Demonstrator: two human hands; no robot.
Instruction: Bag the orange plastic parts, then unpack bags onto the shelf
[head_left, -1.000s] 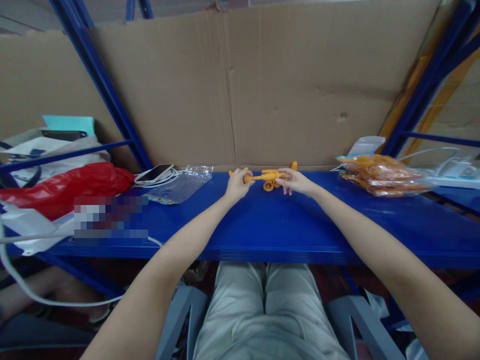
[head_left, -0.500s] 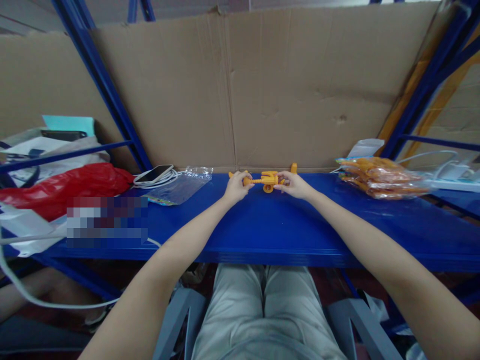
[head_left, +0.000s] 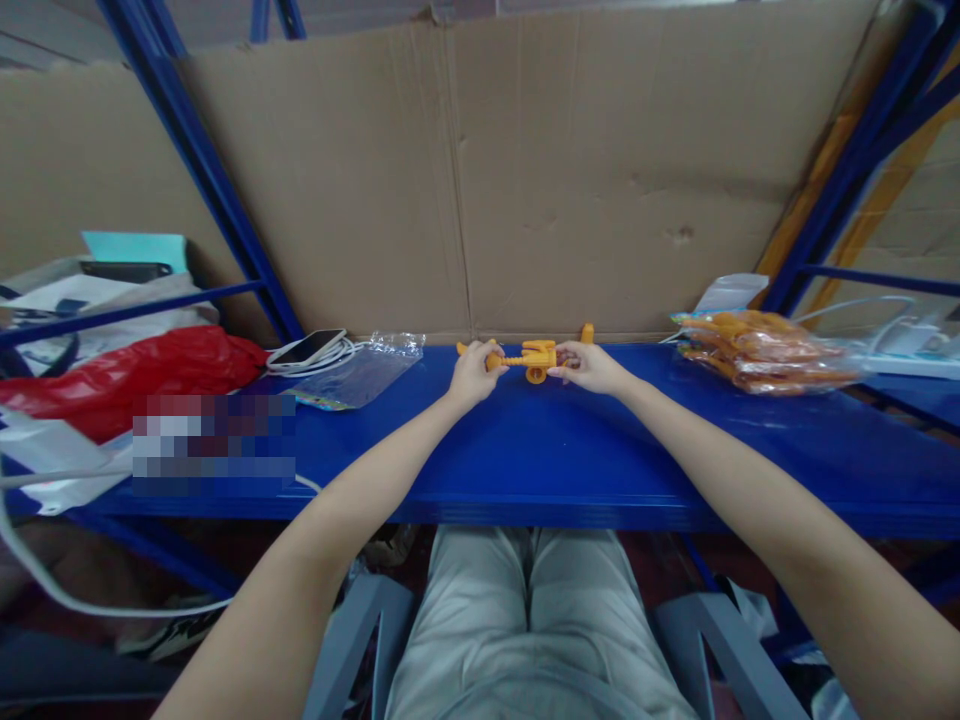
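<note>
A yellow-orange plastic toy piece [head_left: 538, 352] with a ribbed, narrow stem is held level between my hands, just over the blue shelf. My left hand [head_left: 472, 374] is closed around its left end, and yellow plastic pokes out beyond the fingers. At the other end, my right hand [head_left: 592, 368] pinches the piece with thumb and fingers. Below its middle sits a round yellow ring-like part [head_left: 535, 375]; whether it is joined on, I cannot tell. Another yellow part [head_left: 587, 333] stands up behind my right hand, against the cardboard.
Cardboard [head_left: 562, 180] walls off the back of the blue shelf [head_left: 525, 450]. To the left lie a clear plastic bag [head_left: 364, 375], a phone [head_left: 311, 347] on coiled white cable, and a red bag [head_left: 150, 370]. Bagged orange parts [head_left: 757, 350] are stacked at right.
</note>
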